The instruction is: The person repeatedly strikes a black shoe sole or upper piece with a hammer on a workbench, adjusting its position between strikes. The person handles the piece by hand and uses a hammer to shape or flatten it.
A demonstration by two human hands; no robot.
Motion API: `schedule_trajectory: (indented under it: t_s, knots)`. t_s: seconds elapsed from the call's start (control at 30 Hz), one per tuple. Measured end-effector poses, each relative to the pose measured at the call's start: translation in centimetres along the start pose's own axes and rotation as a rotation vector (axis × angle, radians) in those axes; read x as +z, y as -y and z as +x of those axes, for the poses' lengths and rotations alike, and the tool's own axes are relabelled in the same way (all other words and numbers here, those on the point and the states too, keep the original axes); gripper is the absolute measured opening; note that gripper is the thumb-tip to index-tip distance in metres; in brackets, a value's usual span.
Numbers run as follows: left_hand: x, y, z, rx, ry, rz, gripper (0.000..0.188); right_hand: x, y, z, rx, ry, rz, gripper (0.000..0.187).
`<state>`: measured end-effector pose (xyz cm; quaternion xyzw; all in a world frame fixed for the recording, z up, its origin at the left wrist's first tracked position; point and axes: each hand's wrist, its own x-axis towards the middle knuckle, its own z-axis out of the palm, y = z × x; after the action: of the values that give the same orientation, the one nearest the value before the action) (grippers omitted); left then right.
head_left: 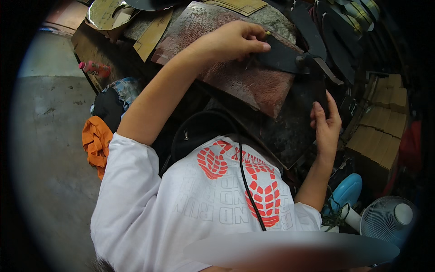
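Note:
My left hand (240,41) is closed over the board, thumb and fingers pinched on a thin thing with a yellow end, whose kind I cannot make out. The thumb lies beside a dark curved flat piece (283,58) resting on a reddish-brown, scuffed board (247,84). A hammer-like tool (322,68) with a dark rounded end lies across the right end of that piece. Below it is my right hand (326,120), its thumb and index finger raised and apart, the other fingers curled. Nothing shows between them.
Yellowish card patterns (154,36) lie at the far left, with dark curved pieces (335,41) heaped at the far right. A pink bottle (96,69) and orange cloth (96,143) sit left. Stacked brown boxes (378,129) and a fan (389,220) stand right.

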<state>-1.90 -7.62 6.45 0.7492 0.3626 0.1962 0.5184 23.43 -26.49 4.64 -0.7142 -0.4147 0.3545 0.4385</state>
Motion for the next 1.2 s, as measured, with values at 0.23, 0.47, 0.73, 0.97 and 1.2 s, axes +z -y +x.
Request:
schedule_trajectory:
  t_s: [0.23, 0.47, 0.73, 0.97, 1.2]
  knots:
    - [0.7, 0.1, 1.5, 0.006, 0.027, -0.158, 0.027, 0.1, -0.2, -1.2, -0.075, -0.015, 0.022, 0.044]
    - [-3.0, 0.7, 5.4, 0.062, 0.138, 0.516, 0.026, -0.3, 2.0, -1.4, -0.198, -0.115, -0.195, 0.042]
    - [-2.0, -0.8, 5.5, 0.175, -0.02, 0.722, 0.023, 2.1, 1.5, 0.5, -0.282, -0.119, -0.591, 0.042]
    - [-2.2, -0.7, 4.7, 0.215, -0.462, 0.534, 0.025, 1.6, 1.6, 0.5, -0.233, -0.09, -0.656, 0.043]
    - [-1.2, 1.0, 3.8, 0.106, -0.259, 0.439, 0.023, 1.9, 2.3, 0.7, -0.318, -0.086, -0.528, 0.043]
